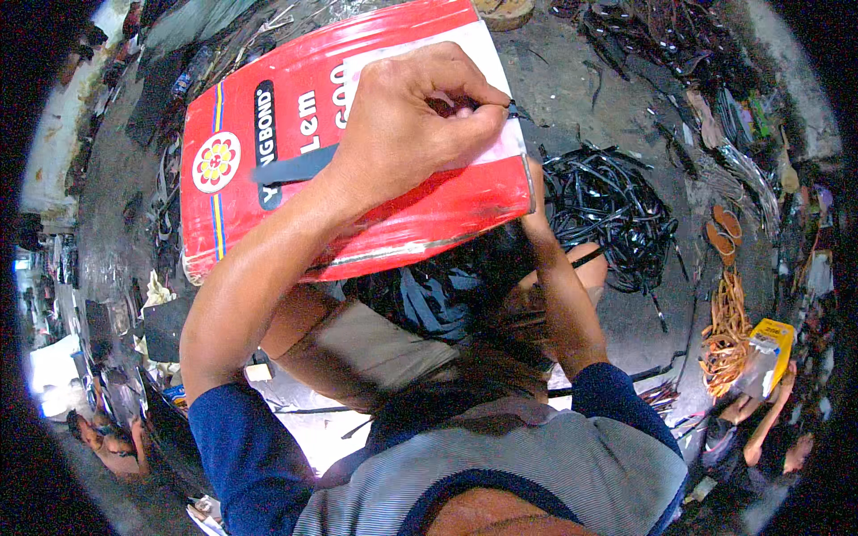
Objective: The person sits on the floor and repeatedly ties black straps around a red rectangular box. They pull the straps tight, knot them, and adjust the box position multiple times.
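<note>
A large red tin or panel (402, 214) with a white area and a round flower emblem lies tilted across my lap. My left hand (420, 116) rests over its face, thumb and forefinger pinched together at the far right edge. A bit of dark material shows at those fingertips. From under my left wrist a flat dark grey strip (299, 167) sticks out to the left; it seems to run beneath the hand, which hides its middle. My right hand (534, 192) is at the red thing's right edge, its fingers hidden behind it.
A tangled heap of shiny black strips (608, 219) lies on the floor at right. Beyond it are tan strips (726, 335), brown sole-shaped pieces (724, 230) and a yellow box (773, 353) near another person's arm (770, 420). A round wooden block (505, 11) sits at the far edge.
</note>
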A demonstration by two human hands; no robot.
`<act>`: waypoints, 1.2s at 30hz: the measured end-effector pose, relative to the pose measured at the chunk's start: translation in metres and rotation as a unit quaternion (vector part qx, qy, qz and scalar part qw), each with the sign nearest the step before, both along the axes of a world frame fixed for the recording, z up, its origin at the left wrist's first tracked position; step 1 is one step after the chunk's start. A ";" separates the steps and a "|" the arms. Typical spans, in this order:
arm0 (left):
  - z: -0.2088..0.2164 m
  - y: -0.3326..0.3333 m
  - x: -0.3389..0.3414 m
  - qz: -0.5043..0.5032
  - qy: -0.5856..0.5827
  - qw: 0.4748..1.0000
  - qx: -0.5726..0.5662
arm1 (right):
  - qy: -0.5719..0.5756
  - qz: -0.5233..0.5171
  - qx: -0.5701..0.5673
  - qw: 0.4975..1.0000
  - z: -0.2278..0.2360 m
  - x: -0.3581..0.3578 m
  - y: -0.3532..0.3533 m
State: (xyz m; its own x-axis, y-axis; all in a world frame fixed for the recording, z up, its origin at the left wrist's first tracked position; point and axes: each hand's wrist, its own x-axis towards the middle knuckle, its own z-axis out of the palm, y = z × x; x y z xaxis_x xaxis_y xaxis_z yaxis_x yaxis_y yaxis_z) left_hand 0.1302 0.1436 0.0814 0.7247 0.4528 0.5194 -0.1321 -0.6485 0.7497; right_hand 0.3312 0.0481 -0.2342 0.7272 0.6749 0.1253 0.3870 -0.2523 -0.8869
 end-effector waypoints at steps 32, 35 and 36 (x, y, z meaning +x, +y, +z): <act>-0.003 0.016 -0.019 -0.037 0.052 0.908 0.415 | -0.187 -0.367 -0.455 0.790 0.051 0.188 -0.250; 0.000 0.012 -0.028 -0.058 0.060 0.940 0.330 | -0.404 -0.385 -0.391 0.732 0.084 0.127 -0.202; 0.003 0.010 -0.026 -0.074 0.054 0.945 0.314 | -0.479 -0.218 -0.413 0.743 0.084 0.121 -0.198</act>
State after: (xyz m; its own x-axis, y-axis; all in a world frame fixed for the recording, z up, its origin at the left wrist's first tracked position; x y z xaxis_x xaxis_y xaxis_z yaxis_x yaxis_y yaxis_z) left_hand 0.1046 0.1533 0.0844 0.8204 -0.0306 0.5710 -0.2006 -0.9505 0.2372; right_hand 0.4521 -0.1504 -0.1505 0.7435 0.5350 0.4012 0.4623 -0.8447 0.2697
